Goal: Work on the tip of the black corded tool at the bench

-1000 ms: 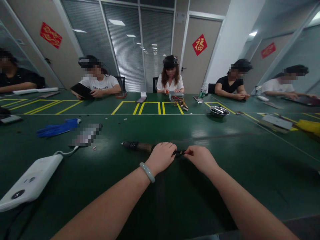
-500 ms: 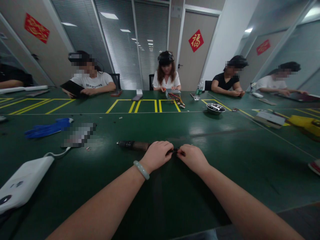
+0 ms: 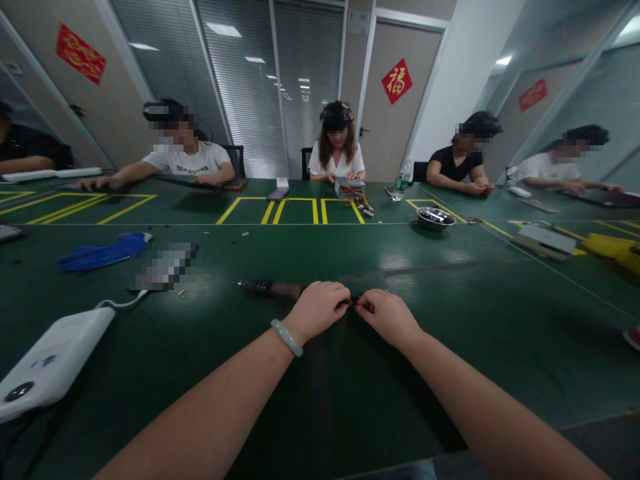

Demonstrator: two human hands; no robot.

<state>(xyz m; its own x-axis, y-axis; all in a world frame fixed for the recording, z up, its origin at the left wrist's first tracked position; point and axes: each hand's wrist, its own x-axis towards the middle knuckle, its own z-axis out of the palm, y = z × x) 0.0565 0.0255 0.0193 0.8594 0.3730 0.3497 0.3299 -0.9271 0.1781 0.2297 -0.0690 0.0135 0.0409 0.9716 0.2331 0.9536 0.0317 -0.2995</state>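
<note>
An electric screwdriver [image 3: 273,289], a straight dark tube with a black nose and a metal tip, lies on the green table with its tip to the left. My left hand [image 3: 323,303] is closed over its rear part, the palm hiding much of the body. Just to the right, my right hand [image 3: 390,317] makes a pinch at the tool's tail end. A small dark piece shows between the fingertips of both hands, which almost meet. What exactly the right fingers hold is too small and covered to name.
To the left lie a blue glove [image 3: 103,252], a phone [image 3: 167,265] on a white cable and a white power bank [image 3: 55,360]. Across the table are a metal bowl [image 3: 435,218], a bottle [image 3: 401,180] and a grey box with wires [image 3: 350,188]. Several people sit opposite.
My fingertips have come slightly closer together at the tool's tail. The view has shifted a little. At the far left, a person has lowered a dark flat object and stretched an arm across the table.
</note>
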